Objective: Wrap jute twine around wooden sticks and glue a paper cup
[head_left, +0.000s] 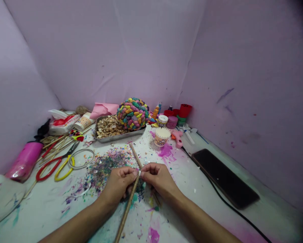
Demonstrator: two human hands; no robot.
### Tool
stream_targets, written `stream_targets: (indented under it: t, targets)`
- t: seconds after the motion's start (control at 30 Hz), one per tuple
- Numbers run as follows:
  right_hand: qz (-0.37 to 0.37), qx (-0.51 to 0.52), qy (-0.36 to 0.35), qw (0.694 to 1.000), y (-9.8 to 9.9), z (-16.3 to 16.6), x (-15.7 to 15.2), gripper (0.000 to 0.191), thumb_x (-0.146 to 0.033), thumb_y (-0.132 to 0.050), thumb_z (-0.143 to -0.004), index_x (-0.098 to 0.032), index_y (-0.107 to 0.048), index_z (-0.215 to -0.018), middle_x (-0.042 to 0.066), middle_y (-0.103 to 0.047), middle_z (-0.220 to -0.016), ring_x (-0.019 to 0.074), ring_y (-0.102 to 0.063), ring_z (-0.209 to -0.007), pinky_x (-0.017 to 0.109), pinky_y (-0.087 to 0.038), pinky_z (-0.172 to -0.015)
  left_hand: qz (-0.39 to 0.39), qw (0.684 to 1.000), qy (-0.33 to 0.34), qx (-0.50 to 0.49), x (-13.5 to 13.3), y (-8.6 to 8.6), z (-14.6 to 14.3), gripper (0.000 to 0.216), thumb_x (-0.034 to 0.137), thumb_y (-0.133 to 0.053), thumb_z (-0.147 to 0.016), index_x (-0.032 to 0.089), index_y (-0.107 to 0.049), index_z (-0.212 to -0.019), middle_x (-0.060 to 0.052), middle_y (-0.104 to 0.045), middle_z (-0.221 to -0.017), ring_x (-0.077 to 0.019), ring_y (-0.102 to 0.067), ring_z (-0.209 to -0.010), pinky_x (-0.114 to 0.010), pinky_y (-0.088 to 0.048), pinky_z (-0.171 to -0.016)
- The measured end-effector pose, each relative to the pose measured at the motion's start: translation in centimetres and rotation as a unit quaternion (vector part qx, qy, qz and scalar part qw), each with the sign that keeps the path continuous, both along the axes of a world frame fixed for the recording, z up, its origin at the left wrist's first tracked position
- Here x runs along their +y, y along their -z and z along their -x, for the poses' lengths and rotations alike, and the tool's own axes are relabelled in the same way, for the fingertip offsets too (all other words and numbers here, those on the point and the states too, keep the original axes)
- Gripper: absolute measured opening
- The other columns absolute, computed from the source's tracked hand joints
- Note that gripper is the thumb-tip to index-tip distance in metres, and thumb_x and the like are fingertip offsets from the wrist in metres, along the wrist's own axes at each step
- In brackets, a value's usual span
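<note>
Both my hands meet over the middle of the table. My left hand (119, 184) is closed, thumb and fingers pinching the upper end of a thin brown stick (126, 214) that slants down toward me. A tiny white piece (140, 172) shows at the stick's tip, between both sets of fingertips. My right hand (160, 179) is closed in a pinch at that white piece. A second brown stick (134, 153) passes beneath my right fingers, its near end showing below the hand. Some of my curled fingers are hidden.
A metal tray (121, 137) of shell pieces carries a colourful ball (133, 114). Scissors (62, 163) and a metal ring (81, 158) lie left. A paper cup (162, 136), pink glue gun (177, 138), black cable (223, 199) and phone (224, 179) are right. Paint stains the table.
</note>
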State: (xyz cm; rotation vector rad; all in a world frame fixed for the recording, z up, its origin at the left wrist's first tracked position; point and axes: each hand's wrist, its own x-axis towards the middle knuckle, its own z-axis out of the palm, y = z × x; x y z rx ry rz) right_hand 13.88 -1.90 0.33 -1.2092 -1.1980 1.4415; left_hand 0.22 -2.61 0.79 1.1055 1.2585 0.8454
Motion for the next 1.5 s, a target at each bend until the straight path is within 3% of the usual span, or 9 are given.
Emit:
stream_targets:
  t: [0.3, 0.57, 0.77, 1.0, 1.5]
  targets:
    - [0.014, 0.006, -0.010, 1.000, -0.1, -0.1, 0.0, 0.018, -0.023, -0.057, -0.056, -0.011, -0.063, -0.068, -0.006, -0.046, -0.042, 0.0055, -0.036, -0.035, 0.019, -0.025, -0.035, 0.006, 1.000, 0.017, -0.019, -0.1, 0.2, 0.0, 0.032, 0.044, -0.058, -0.064, 0.015, -0.050, -0.054, 0.008, -0.037, -0.030, -0.0021, -0.025, -0.025, -0.014, -0.017, -0.027]
    - [0.021, 0.005, -0.018, 1.000, -0.2, -0.1, -0.2, 0.014, -0.024, -0.057, -0.055, -0.011, -0.062, -0.060, -0.006, -0.044, -0.041, 0.0050, -0.034, -0.036, 0.019, -0.023, -0.036, 0.030, 1.000, 0.000, -0.010, -0.7, 0.3, -0.4, 0.036, 0.048, -0.058, -0.063, 0.016, -0.047, -0.051, 0.008, -0.038, -0.027, -0.0027, -0.024, -0.022, -0.014, -0.015, -0.025]
    - [0.039, 0.016, -0.002, 0.999, 0.0, 0.2, -0.4, 0.010, -0.022, -0.059, -0.055, -0.012, -0.061, -0.059, -0.007, -0.043, -0.040, 0.0049, -0.033, -0.036, 0.019, -0.023, -0.037, 0.039, 0.999, -0.016, -0.002, -1.0, -0.2, -0.5, 0.034, 0.045, -0.057, -0.065, 0.016, -0.046, -0.050, 0.009, -0.036, -0.028, -0.0024, -0.024, -0.024, -0.014, -0.015, -0.026]
    - [0.004, 0.037, -0.023, 0.999, 0.0, 0.0, -0.4, 0.022, -0.031, -0.063, -0.061, -0.010, -0.067, -0.066, -0.004, -0.047, -0.044, 0.0052, -0.034, -0.038, 0.019, -0.022, -0.038, 0.036, 0.999, 0.002, -0.024, -0.8, -1.2, 0.2, 0.022, 0.032, -0.065, -0.056, 0.014, -0.054, -0.061, 0.009, -0.039, -0.036, -0.0023, -0.028, -0.030, -0.013, -0.020, -0.028]
    - [0.015, 0.055, -0.002, 0.998, -0.1, 0.2, -0.4, 0.017, -0.026, -0.068, -0.057, -0.011, -0.066, -0.066, -0.004, -0.050, -0.045, 0.0057, -0.037, -0.041, 0.019, -0.025, -0.040, 0.072, 0.997, 0.004, -0.037, -0.8, -1.6, 0.4, 0.018, 0.030, -0.058, -0.057, 0.012, -0.057, -0.061, 0.007, -0.040, -0.035, -0.0031, -0.029, -0.028, -0.014, -0.016, -0.028]
